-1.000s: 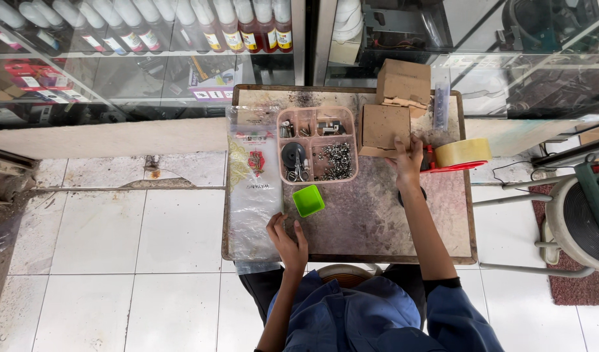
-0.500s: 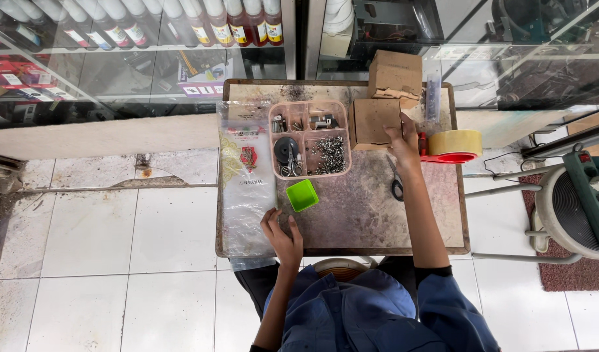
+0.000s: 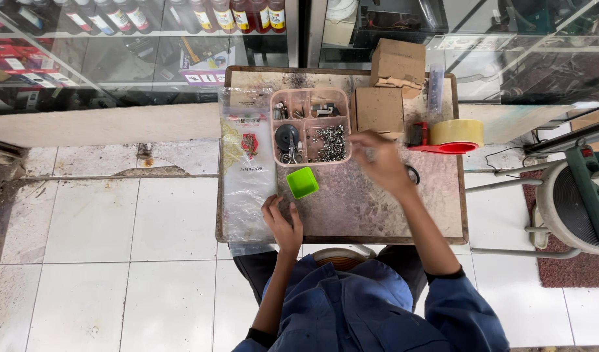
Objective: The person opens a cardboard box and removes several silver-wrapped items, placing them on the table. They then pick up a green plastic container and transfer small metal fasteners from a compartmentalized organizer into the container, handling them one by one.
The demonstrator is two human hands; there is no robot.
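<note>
1. We see our right hand (image 3: 383, 164) up over the middle of the table (image 3: 442, 215), just beside the pink tray (image 3: 310, 93) with many little boxes in it

2. The right hand is blurry, so we cannot tell if its fingers are wide, narrow or pinching something small

3. Our left hand (image 3: 283, 225) lies flat near the front edge of the table, fingers loosely bent, holding nothing that we can see

4. The tray sits toward the back edge, left of the middle. One of its boxes holds a pile of small silver screws (image 3: 330, 145), and that pile is the thing nearest the right hand

5. To pick from that pile well, we think the hand should come in slow and from above, so the tray does not get bumped

6. A little green cup (image 3: 302, 182) stands just in front of the tray, between our two hands

7. A clear plastic bag (image 3: 247, 169) lies along the left edge of the table, next to the left hand

8. Brown cardboard boxes (image 3: 380, 109) stand at the back, just right of the tray, very near the right hand, so they could get in the way

9. A roll of tape (image 3: 457, 132) on a red holder sits at the right edge

10. A small dark ring (image 3: 413, 174) lies on the table partly under the right wrist
</note>
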